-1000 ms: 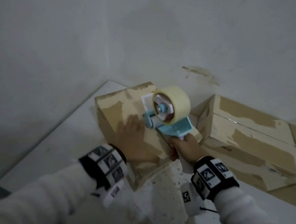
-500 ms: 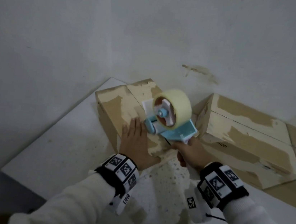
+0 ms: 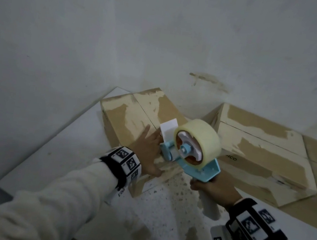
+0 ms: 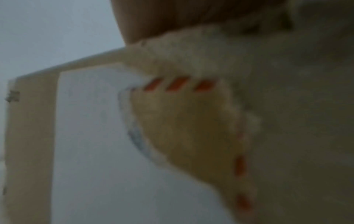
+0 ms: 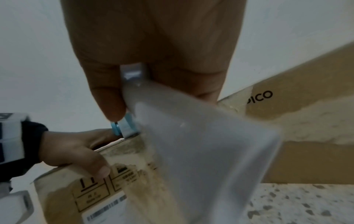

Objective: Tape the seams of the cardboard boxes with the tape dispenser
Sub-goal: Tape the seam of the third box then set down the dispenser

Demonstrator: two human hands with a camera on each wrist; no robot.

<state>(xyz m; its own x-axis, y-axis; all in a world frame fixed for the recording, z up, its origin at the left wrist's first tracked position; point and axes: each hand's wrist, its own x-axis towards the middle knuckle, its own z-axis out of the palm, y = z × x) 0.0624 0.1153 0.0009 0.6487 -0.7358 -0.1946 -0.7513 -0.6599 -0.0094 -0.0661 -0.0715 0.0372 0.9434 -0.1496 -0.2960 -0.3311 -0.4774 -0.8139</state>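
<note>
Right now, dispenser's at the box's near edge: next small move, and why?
Probably pull the tape dispenser on over the near edge of the box and down its front. The right hand grips its handle; the left hand lies flat on top, bracing the box.

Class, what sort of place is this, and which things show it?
Probably a makeshift packing corner: worn brown cardboard boxes on a speckled white table against a bare stained wall, with a blue tape dispenser.

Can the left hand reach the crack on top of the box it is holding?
Probably yes. The left hand lies flat on that box, and the seam runs bare just beyond its fingers.
</note>
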